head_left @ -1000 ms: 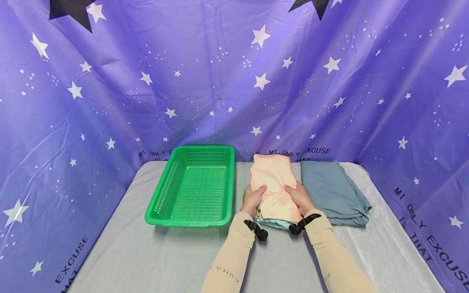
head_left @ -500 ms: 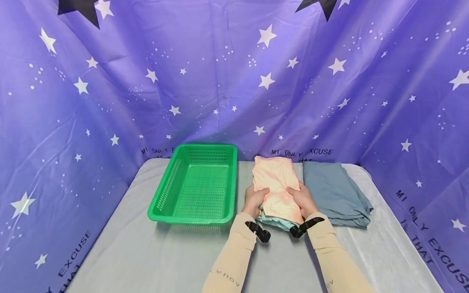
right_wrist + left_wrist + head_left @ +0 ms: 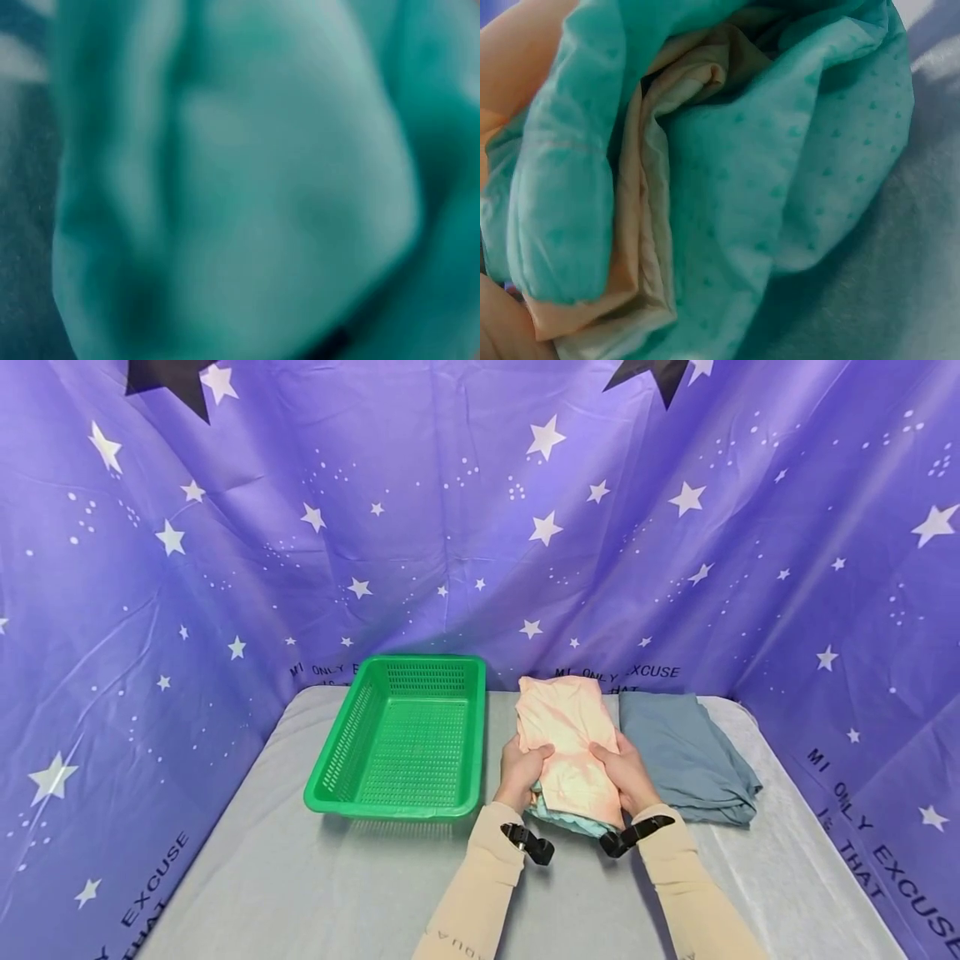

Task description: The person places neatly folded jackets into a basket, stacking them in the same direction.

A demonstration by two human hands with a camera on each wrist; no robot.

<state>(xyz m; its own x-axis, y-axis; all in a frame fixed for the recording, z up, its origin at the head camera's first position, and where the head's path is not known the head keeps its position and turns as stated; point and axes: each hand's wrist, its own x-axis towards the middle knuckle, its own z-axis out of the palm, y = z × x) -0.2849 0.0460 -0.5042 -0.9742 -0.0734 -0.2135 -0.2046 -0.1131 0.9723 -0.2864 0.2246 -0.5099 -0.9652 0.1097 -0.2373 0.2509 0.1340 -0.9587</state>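
Note:
Both hands grip a folded pink cloth, thumbs on top and the other fingers hidden below or behind it. The left hand holds its left side; the right hand holds its right side. Teal cloth shows beneath the pink one at the near end. In the left wrist view, this teal cloth has a small dark print, and peach layers are tucked between its folds. Blurred teal cloth fills most of the right wrist view. Whether the pink and teal parts are one piece, I cannot tell.
To the left stands a green perforated plastic basket with nothing in it. A folded grey-blue cloth lies just right of the right hand. Grey fabric covers the table; a purple star-printed curtain surrounds its back and sides.
Both hands keep their grip on the pink cloth. Its near right corner has shifted slightly right and toward the person. The head view has turned a little.

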